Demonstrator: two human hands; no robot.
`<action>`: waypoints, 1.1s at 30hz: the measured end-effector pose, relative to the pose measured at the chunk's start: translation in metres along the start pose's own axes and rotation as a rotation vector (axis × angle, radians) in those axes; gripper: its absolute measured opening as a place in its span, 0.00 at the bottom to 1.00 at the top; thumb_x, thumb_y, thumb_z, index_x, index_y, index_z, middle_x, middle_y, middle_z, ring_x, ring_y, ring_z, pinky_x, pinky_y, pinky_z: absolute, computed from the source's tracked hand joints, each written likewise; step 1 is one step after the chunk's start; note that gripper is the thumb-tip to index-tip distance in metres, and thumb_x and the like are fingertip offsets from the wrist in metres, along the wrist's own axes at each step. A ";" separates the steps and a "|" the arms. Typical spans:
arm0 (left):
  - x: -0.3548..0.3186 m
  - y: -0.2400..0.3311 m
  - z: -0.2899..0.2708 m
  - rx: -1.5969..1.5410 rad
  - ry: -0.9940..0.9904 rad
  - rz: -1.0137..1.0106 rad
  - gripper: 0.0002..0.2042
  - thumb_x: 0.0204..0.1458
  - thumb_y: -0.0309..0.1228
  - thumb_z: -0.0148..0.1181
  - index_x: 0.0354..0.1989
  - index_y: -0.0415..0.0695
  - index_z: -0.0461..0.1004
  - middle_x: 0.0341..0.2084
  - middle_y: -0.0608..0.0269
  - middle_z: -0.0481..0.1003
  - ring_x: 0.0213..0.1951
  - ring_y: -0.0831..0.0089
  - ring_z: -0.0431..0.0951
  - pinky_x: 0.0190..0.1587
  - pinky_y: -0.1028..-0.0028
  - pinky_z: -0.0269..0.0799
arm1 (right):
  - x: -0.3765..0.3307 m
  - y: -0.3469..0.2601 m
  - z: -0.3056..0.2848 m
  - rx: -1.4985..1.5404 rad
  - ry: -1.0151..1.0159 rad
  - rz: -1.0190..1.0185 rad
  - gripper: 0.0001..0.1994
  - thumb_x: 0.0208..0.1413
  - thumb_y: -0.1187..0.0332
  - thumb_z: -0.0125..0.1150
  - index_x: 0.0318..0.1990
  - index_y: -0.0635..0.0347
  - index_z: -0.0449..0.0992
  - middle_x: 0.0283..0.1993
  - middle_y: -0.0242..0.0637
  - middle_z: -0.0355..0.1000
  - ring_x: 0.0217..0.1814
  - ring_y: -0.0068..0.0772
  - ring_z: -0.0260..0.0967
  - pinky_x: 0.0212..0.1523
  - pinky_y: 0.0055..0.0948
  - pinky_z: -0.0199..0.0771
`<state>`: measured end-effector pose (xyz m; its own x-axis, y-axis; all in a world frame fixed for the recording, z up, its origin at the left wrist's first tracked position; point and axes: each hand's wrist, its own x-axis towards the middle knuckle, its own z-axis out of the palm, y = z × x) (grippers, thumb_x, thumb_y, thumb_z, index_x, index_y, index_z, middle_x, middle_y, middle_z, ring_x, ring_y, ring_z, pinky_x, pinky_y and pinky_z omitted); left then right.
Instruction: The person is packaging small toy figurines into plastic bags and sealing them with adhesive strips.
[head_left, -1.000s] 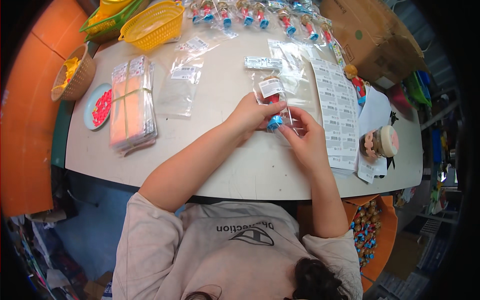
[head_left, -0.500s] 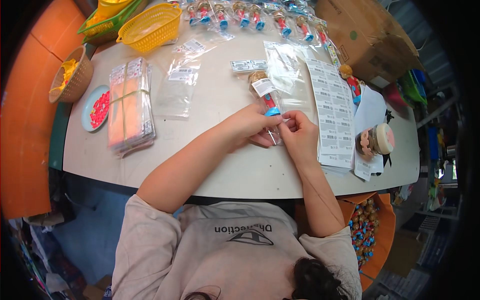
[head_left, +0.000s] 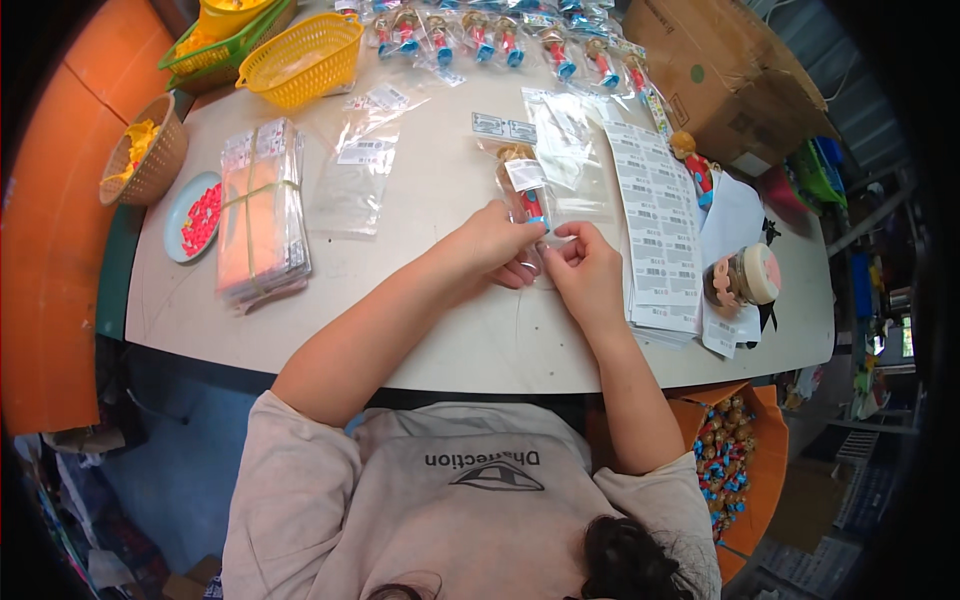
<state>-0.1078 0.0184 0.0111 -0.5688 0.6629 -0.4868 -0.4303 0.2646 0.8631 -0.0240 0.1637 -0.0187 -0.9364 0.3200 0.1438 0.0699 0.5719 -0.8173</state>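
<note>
A small red and blue toy figure with a brown head lies in a clear plastic bag (head_left: 527, 207) with a white label on it. My left hand (head_left: 494, 243) is closed round the lower part of this bag from the left. Thumb and fingers of my right hand (head_left: 585, 268) pinch together at the bag's near right edge; the exact bit of film between them is hard to make out. Past the toy's head shows the bag's printed header (head_left: 504, 127). Flat clear bags (head_left: 580, 188) lie just beyond my right hand.
Label sheets (head_left: 660, 235) and a lidded jar (head_left: 745, 277) lie right. Left are a banded bundle (head_left: 262, 215), a plate (head_left: 173, 228) of pink pieces and a yellow basket (head_left: 300, 75). Bagged toys (head_left: 480, 40) line the back beside a carton (head_left: 725, 75); loose toys fill an orange-sided container (head_left: 765, 480).
Both hands have shifted slightly left with the bagged toy. My right fingertips have closed up more, and the blue base of the toy is now more covered by my left hand.
</note>
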 end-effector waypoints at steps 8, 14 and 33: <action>-0.014 -0.009 -0.006 -0.080 0.205 0.058 0.14 0.56 0.35 0.56 0.40 0.35 0.64 0.31 0.53 0.74 0.28 0.72 0.77 0.28 0.76 0.75 | -0.009 -0.020 -0.014 0.435 -0.205 0.380 0.22 0.50 0.74 0.64 0.52 0.65 0.64 0.23 0.30 0.69 0.19 0.17 0.65 0.17 0.16 0.65; -0.019 -0.013 -0.013 -0.042 0.165 0.004 0.11 0.56 0.32 0.57 0.37 0.36 0.66 0.30 0.53 0.75 0.28 0.71 0.78 0.30 0.77 0.75 | -0.010 -0.012 -0.018 0.545 -0.241 0.383 0.20 0.52 0.75 0.62 0.51 0.65 0.64 0.23 0.30 0.69 0.19 0.17 0.65 0.18 0.17 0.67; -0.046 -0.026 -0.004 0.646 0.642 0.587 0.25 0.45 0.30 0.68 0.50 0.40 0.63 0.47 0.50 0.67 0.46 0.61 0.73 0.43 0.69 0.73 | -0.019 -0.009 -0.024 0.531 -0.329 0.387 0.16 0.54 0.75 0.59 0.49 0.66 0.67 0.27 0.33 0.72 0.24 0.19 0.70 0.24 0.17 0.71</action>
<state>-0.0733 -0.0222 0.0103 -0.9074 0.3654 0.2076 0.3721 0.4690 0.8010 0.0019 0.1705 -0.0005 -0.9390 0.1342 -0.3167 0.3188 -0.0058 -0.9478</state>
